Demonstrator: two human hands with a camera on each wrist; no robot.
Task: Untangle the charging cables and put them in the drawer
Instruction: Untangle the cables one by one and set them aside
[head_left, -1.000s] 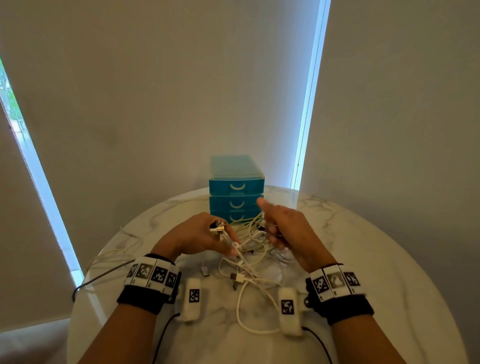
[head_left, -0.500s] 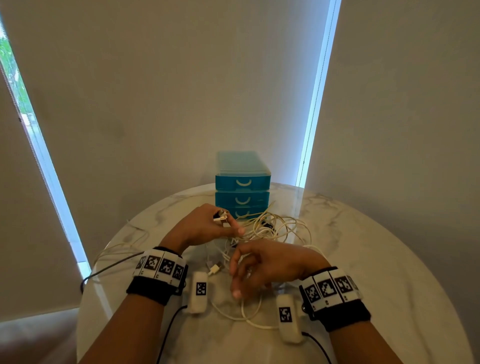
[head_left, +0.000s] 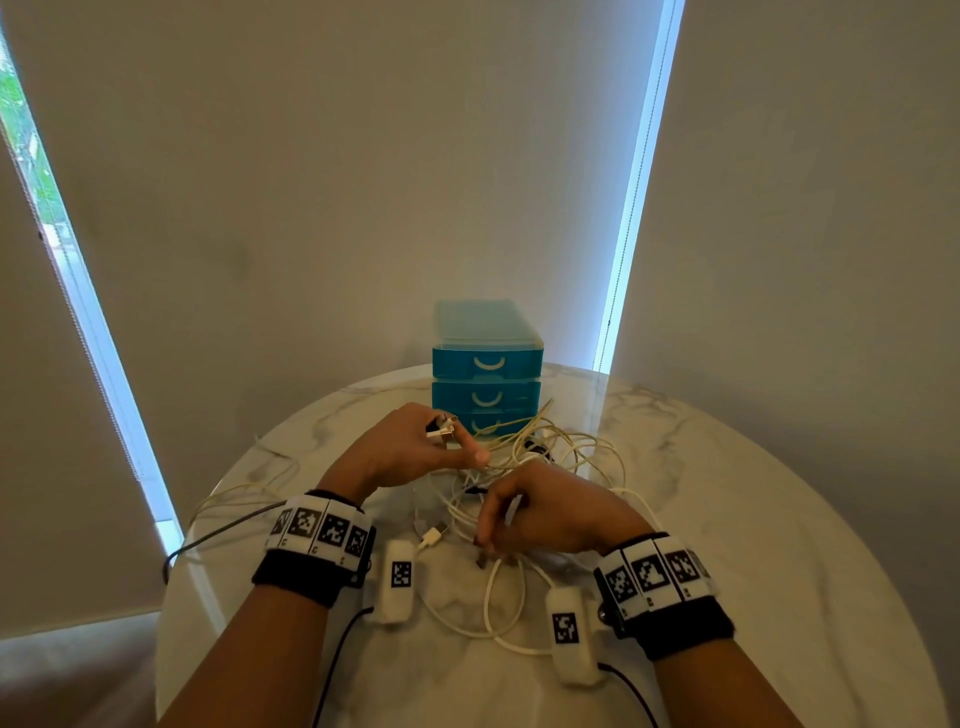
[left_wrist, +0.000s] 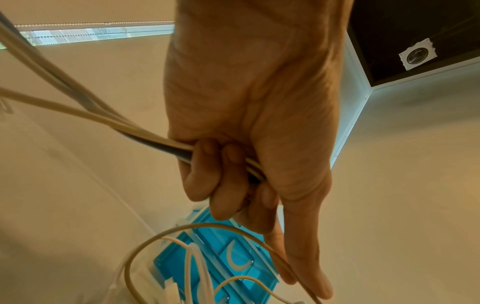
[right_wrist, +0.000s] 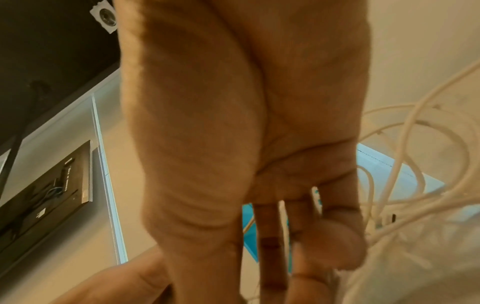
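Observation:
A tangle of white charging cables (head_left: 550, 449) lies on the round marble table (head_left: 753, 519), in front of a blue three-drawer unit (head_left: 487, 375) whose drawers are all closed. My left hand (head_left: 457, 441) is raised over the tangle and grips a bundle of cable ends with metal plugs (head_left: 442, 431). In the left wrist view its fingers (left_wrist: 221, 181) curl round white and dark cables (left_wrist: 145, 133), with the index finger straight. My right hand (head_left: 491, 540) is nearer me, with its fingers bent down into the strands, pinching a white cable (head_left: 498, 582). The right wrist view is blurred.
More loose cable, white (head_left: 234, 499) and grey (head_left: 218, 532), trails off the table's left edge. The drawer unit (left_wrist: 221, 259) stands at the far rim against the blinds. White cable loops (right_wrist: 415, 164) spread to the right of my right hand.
My right hand has come back from beside the drawer unit towards me and dropped onto the near strands, with its fingers curling. The left hand has kept hold of the plug ends.

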